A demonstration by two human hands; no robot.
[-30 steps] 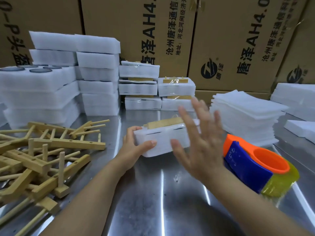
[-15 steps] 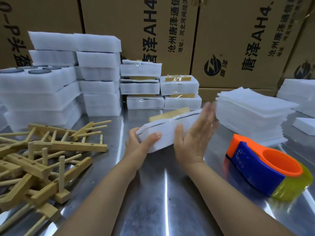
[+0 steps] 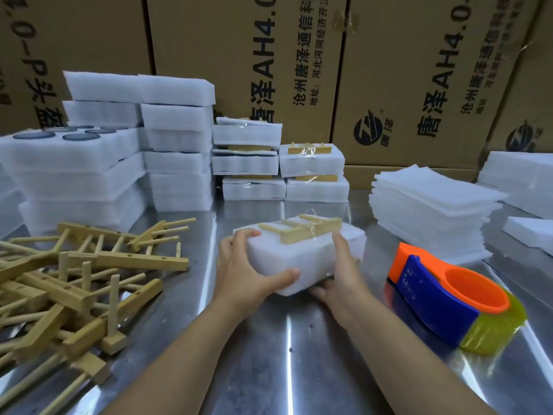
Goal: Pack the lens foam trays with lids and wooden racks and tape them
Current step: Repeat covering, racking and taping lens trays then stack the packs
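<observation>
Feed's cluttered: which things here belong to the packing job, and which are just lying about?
Job: foam pack held by left hand and right hand, wooden rack on it, tape dispenser, loose racks, foam lids, finished packs, lens trays.
Lying about: cardboard boxes.

On my feed the worktop (image 3: 278,369) is shiny steel, with bright streaks of light reflected along it. Behind it I see a wall of big brown cardboard cartons (image 3: 203,49) standing side by side and touching. They carry bold black Chinese characters and "AH4.0" printed sideways, and one has a round black logo (image 3: 371,131) low on its face. A scrap of tan tape (image 3: 347,19) clings near a carton's upper seam. What may be a lower carton (image 3: 404,172) lies at their foot, though its edges are unclear to me.
</observation>
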